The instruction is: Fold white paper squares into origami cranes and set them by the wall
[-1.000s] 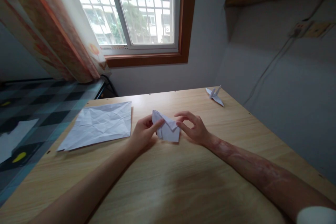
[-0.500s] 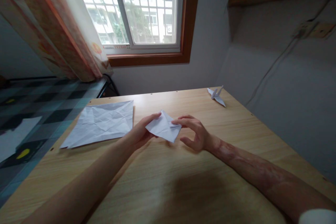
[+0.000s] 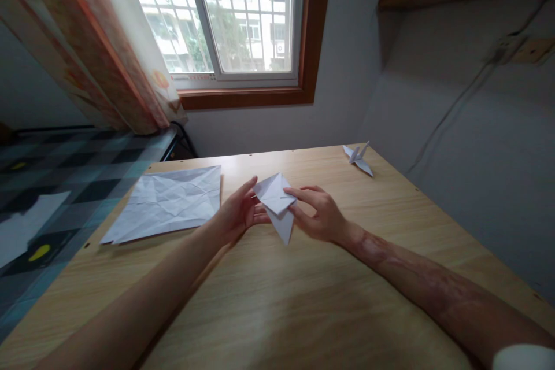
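A small folded white paper point(image 3: 274, 193) hangs above the table in front of me, with a pointed flap hanging below its diamond-shaped upper part. My right hand point(image 3: 318, 214) pinches its right corner, index finger on top and thumb below. At the paper's left edge is my left hand point(image 3: 238, 211), thumb raised and apart from the fingers, which reach partly behind the paper. Whether those fingertips touch it is hidden.
A creased white paper sheet point(image 3: 173, 202) lies on the wooden table point(image 3: 243, 300) at left. A folded paper crane point(image 3: 359, 159) stands near the far right corner. Beyond the left edge is a checked bed cover point(image 3: 87, 179) with another paper point(image 3: 30, 228) on it.
The folded paper has turned, and a pointed flap now hangs down from it. My right thumb has closed onto its corner, while my left thumb has come off the paper.
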Motion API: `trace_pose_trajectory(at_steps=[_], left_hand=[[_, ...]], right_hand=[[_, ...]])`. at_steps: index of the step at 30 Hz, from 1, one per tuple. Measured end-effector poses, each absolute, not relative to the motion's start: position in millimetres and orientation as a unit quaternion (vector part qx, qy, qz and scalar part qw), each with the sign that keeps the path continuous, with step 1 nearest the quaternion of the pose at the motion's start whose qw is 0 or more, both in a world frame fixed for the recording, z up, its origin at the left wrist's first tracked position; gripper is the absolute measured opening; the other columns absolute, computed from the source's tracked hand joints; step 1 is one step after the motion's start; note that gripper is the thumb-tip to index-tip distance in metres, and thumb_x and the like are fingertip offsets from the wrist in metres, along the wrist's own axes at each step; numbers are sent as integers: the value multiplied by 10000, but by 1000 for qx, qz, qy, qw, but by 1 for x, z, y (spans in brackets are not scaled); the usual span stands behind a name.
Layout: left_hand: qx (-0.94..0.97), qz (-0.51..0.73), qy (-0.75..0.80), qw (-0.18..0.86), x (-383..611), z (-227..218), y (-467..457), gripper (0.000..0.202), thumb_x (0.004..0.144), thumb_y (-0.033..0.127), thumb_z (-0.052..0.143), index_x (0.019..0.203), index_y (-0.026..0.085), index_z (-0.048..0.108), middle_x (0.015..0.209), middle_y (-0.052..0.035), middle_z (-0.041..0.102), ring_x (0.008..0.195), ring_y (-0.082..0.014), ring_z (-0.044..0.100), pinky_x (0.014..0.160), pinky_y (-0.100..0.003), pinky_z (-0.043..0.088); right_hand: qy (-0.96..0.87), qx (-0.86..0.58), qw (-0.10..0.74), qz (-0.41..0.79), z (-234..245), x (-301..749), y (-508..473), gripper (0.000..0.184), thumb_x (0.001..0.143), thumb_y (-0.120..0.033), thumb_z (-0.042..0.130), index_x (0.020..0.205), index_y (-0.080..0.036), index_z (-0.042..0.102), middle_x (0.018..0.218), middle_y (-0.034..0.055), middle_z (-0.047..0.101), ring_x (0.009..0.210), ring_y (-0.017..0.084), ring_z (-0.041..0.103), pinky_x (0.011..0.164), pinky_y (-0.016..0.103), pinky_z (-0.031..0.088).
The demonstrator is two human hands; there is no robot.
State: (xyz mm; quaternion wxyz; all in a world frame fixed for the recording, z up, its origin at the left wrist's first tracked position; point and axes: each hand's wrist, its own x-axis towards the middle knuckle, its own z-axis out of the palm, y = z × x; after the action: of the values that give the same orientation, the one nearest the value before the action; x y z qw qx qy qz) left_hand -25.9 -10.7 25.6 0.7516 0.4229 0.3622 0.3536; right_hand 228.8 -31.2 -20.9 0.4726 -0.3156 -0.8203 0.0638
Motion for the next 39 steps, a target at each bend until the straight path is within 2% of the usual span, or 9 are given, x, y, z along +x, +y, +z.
trace_pose_trajectory(at_steps=[4, 9, 14, 18, 21, 24, 28, 34, 39], left_hand=[[488, 393, 411, 662, -26, 9, -8, 602, 743, 369, 1013, 1193, 156, 675, 1188, -149, 822, 951, -233, 820, 782, -299, 656], [579, 414, 431, 555, -31, -8, -2, 678, 691, 421, 999, 1193, 195, 604, 1112, -77, 802, 809, -196, 780, 674, -287, 605], [709, 361, 443, 413, -34, -9, -5, 568, 835, 407, 873, 1303, 226, 607, 1114, -44, 768, 599, -91, 606, 520, -219, 452], [749, 352, 427, 365, -33, -11, -9, 625, 852, 391, 856, 1389, 239, 574, 1199, -63, 744, 686, -126, 657, 578, -259, 533], [783, 388, 418, 247, -32, -14, -8, 665, 819, 366, 895, 1398, 238, 594, 1401, -125, 669, 956, -218, 735, 776, -366, 641], [813, 404, 404, 114, -34, -16, -7, 497, 837, 322, 896, 1273, 234, 674, 1473, -137, 620, 1151, -280, 713, 1036, -487, 611], [861, 327, 377, 98, -32, -13, -12, 69, 1040, 251, 653, 1055, 236, 718, 1165, -76, 746, 1016, -237, 730, 967, -410, 607], [903, 260, 318, 126, -32, -9, -15, 133, 1073, 315, 644, 1119, 258, 754, 1188, -68, 784, 1109, -250, 740, 1012, -386, 587], [911, 255, 271, 176, -39, -9, -6, 170, 1096, 277, 596, 1137, 253, 759, 1271, -66, 791, 1153, -218, 756, 1043, -345, 586]], right_hand=[[-837, -344, 424, 46, -21, 227, -29, 309, 1021, -299, 719, 1309, -199, 771, 1119, 97, 871, 910, 246, 786, 1085, 485, 538], [-857, -358, 369, 16, -18, 226, -31, 124, 1001, -313, 747, 1092, -237, 787, 888, 45, 803, 881, 258, 695, 965, 454, 525], [-844, -367, 390, 30, -15, 226, -32, 592, 943, -426, 820, 1439, -200, 589, 1301, 156, 719, 1174, 332, 676, 1034, 502, 537], [-869, -328, 369, 36, -14, 226, -32, 556, 967, -338, 770, 1474, -238, 566, 1472, 147, 661, 1345, 340, 609, 1180, 536, 469], [-881, -335, 335, 23, -15, 226, -31, 300, 936, -210, 729, 1233, -230, 688, 1249, 110, 749, 1218, 324, 647, 1181, 527, 454], [-864, -377, 333, 27, -17, 226, -28, 227, 880, -106, 685, 1079, -214, 701, 1062, 89, 755, 1094, 306, 661, 1090, 484, 495], [-832, -442, 334, 34, -22, 228, -24, 223, 901, -61, 604, 1053, -205, 683, 1018, 95, 737, 1008, 289, 657, 973, 442, 520], [-801, -499, 329, 16, -28, 230, -19, 403, 938, -250, 714, 1323, -155, 642, 1375, 190, 701, 1276, 359, 617, 1132, 512, 483], [-804, -511, 302, 45, -26, 232, -18, 276, 956, -291, 739, 1211, -191, 707, 1289, 134, 748, 1211, 318, 656, 1078, 464, 495]])
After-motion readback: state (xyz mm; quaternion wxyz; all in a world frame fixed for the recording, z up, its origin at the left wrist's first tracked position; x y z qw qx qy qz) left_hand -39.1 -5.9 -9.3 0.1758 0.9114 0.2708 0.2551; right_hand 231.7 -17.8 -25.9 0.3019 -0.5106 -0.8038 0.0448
